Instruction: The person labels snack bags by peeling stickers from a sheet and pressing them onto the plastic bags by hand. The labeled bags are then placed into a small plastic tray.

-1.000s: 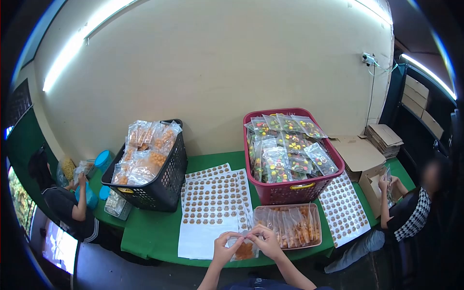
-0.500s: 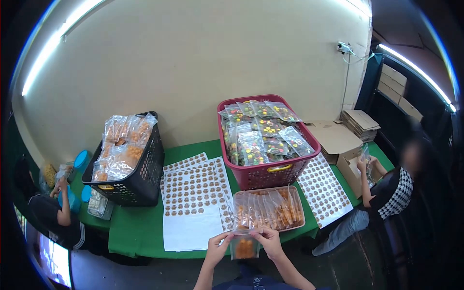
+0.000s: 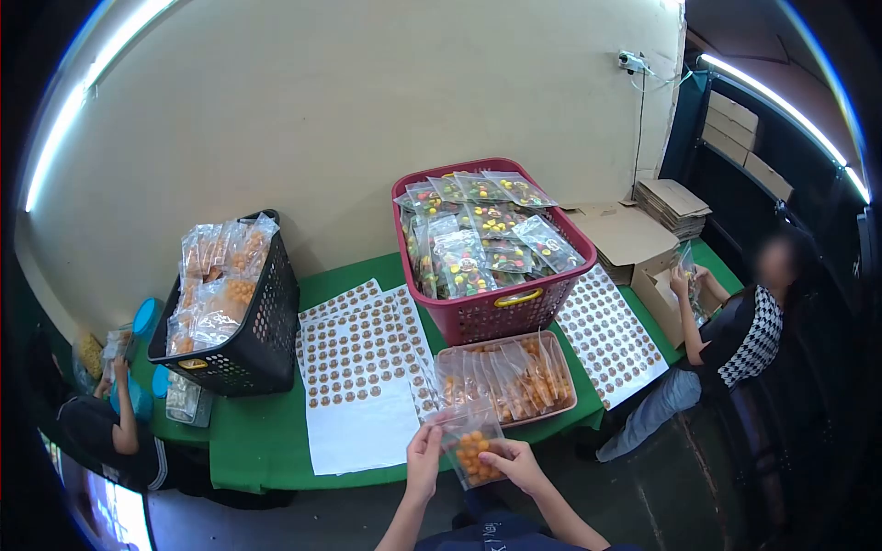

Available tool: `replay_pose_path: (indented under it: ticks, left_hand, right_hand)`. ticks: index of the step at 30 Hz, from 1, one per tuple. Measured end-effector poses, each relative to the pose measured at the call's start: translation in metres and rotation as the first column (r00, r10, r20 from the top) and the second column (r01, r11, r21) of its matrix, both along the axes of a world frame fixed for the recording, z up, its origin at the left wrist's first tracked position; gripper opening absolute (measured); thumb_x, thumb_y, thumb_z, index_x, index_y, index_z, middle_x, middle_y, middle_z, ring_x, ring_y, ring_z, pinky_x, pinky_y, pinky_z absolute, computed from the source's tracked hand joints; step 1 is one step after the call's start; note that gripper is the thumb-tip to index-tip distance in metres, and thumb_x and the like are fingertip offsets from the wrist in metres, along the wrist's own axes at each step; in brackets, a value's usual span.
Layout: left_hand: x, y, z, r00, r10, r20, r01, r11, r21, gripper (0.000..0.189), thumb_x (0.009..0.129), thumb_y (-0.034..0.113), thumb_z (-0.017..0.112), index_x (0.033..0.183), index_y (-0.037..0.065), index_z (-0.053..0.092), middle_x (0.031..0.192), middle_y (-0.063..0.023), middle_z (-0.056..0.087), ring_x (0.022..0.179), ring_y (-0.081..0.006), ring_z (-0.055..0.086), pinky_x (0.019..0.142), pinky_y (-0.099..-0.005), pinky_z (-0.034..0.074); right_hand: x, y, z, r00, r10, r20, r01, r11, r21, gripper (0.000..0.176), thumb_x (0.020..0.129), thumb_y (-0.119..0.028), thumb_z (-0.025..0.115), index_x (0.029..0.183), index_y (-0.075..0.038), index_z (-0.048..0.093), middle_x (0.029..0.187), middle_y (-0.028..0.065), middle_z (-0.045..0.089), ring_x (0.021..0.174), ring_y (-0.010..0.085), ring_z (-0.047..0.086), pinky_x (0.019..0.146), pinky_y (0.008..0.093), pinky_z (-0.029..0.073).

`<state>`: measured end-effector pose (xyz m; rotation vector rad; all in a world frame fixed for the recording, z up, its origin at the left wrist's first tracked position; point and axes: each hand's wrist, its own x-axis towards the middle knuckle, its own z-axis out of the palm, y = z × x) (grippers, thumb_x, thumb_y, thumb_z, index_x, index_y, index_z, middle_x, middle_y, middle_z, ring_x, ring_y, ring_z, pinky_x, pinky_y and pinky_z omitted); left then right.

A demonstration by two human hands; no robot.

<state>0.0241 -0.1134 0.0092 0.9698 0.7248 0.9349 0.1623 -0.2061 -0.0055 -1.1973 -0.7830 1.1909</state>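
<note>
A clear plastic bag of round orange pieces (image 3: 474,452) hangs in front of the table edge. My left hand (image 3: 424,452) pinches its upper left corner. With thumb and fingers, my right hand (image 3: 516,465) grips its right side, lower down by the orange pieces. Just beyond the bag, a shallow pink tray (image 3: 562,410) holds a row of similar bags standing on edge. Sheets of round stickers (image 3: 360,364) lie left of the tray, and another sticker sheet (image 3: 611,340) lies to its right.
A maroon basket (image 3: 459,323) of candy bags stands behind the tray. A black basket (image 3: 241,363) of orange-filled bags stands left. At right, a person (image 3: 735,335) handles a bag over a cardboard box (image 3: 663,308). Another person (image 3: 106,427) works at far left.
The bag has risen and now tilts. My right hand has moved from its top edge down to its side; my left hand still holds the top. The camera view has shifted slightly.
</note>
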Motion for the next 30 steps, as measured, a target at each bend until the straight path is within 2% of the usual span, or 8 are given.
replay_pose_path:
  ticks: [3,8,11,12,15,20,26,30]
  left_hand:
    - [0.008,-0.002,-0.015,0.993,-0.092,-0.077,0.094,0.995,0.024,0.031,0.088,0.016,0.050,0.115,0.000,0.047,0.110,-0.0091,0.053,0.096,-0.0113,0.053,0.080,-0.0251,0.046]
    - [0.016,0.013,-0.036,0.960,-0.195,-0.203,0.197,0.980,-0.008,0.026,0.087,0.016,0.053,0.104,-0.003,0.055,0.092,-0.0051,0.060,0.085,-0.0112,0.056,0.077,-0.0231,0.045]
    - [0.029,0.024,-0.027,0.960,-0.217,-0.179,0.217,0.976,-0.020,0.028,0.087,0.016,0.053,0.108,-0.004,0.052,0.100,-0.0073,0.058,0.089,-0.0120,0.055,0.079,-0.0242,0.045]
    - [0.035,0.027,-0.030,0.974,-0.220,-0.051,0.220,0.976,-0.006,0.034,0.087,0.015,0.053,0.114,-0.003,0.046,0.108,-0.0096,0.054,0.098,-0.0146,0.052,0.084,-0.0268,0.043]
    - [0.042,0.048,-0.039,0.956,-0.137,-0.258,0.190,0.962,0.194,0.041,0.086,0.014,0.053,0.121,-0.002,0.039,0.118,-0.0115,0.048,0.108,-0.0179,0.047,0.089,-0.0297,0.040]
    - [0.033,0.083,-0.084,0.839,0.130,-0.528,0.136,0.890,0.435,0.058,0.078,0.017,0.062,0.126,0.002,0.032,0.125,-0.0163,0.041,0.118,-0.0277,0.038,0.094,-0.0452,0.034]
    - [0.036,0.093,-0.126,0.854,0.027,-0.519,0.112,0.966,0.234,0.069,0.079,0.020,0.061,0.132,0.002,0.021,0.133,-0.0204,0.029,0.124,-0.0322,0.029,0.097,-0.0450,0.030]
    - [0.047,0.094,-0.146,0.819,0.053,-0.571,0.150,0.941,0.303,0.072,0.079,0.025,0.061,0.127,-0.011,0.023,0.127,-0.0298,0.031,0.116,-0.0358,0.038,0.096,-0.0396,0.031]
  right_hand:
    - [0.011,0.013,0.007,0.991,-0.113,-0.065,0.113,0.994,-0.009,0.024,0.081,-0.011,0.061,0.099,0.004,0.058,0.085,0.0033,0.062,0.074,0.0067,0.057,0.065,0.0190,0.046]
    - [0.029,0.035,0.001,0.996,0.091,-0.023,-0.087,0.985,0.152,0.047,0.083,-0.008,0.057,0.125,0.000,0.039,0.111,0.0080,0.051,0.095,0.0101,0.052,0.079,0.0236,0.045]
    - [0.051,0.039,-0.002,0.993,0.081,0.081,-0.091,0.987,0.136,0.046,0.082,-0.008,0.058,0.124,-0.002,0.042,0.105,0.0067,0.054,0.089,0.0097,0.054,0.074,0.0239,0.046]
    - [0.061,0.037,0.008,0.990,0.052,0.130,-0.066,0.993,0.099,0.044,0.080,-0.009,0.060,0.122,-0.003,0.045,0.096,0.0049,0.058,0.081,0.0090,0.056,0.068,0.0235,0.048]
    - [0.105,0.028,0.003,0.959,-0.139,0.246,0.137,0.990,0.024,0.038,0.079,-0.010,0.061,0.114,-0.001,0.051,0.088,0.0030,0.059,0.072,0.0069,0.056,0.063,0.0223,0.048]
    - [0.164,0.008,0.001,0.449,-0.378,0.810,0.526,0.844,0.103,0.034,0.075,-0.012,0.062,0.104,0.003,0.053,0.089,0.0164,0.060,0.084,0.0232,0.060,0.070,0.0330,0.048]
    - [0.167,0.039,-0.034,0.322,-0.338,0.884,0.622,0.780,0.072,0.029,0.074,-0.012,0.061,0.099,0.001,0.052,0.088,0.0172,0.054,0.084,0.0338,0.053,0.072,0.0400,0.043]
    - [0.174,0.057,-0.061,0.315,-0.196,0.928,0.591,0.806,-0.030,0.030,0.080,-0.017,0.055,0.104,0.000,0.048,0.093,0.0188,0.051,0.088,0.0366,0.050,0.076,0.0434,0.041]
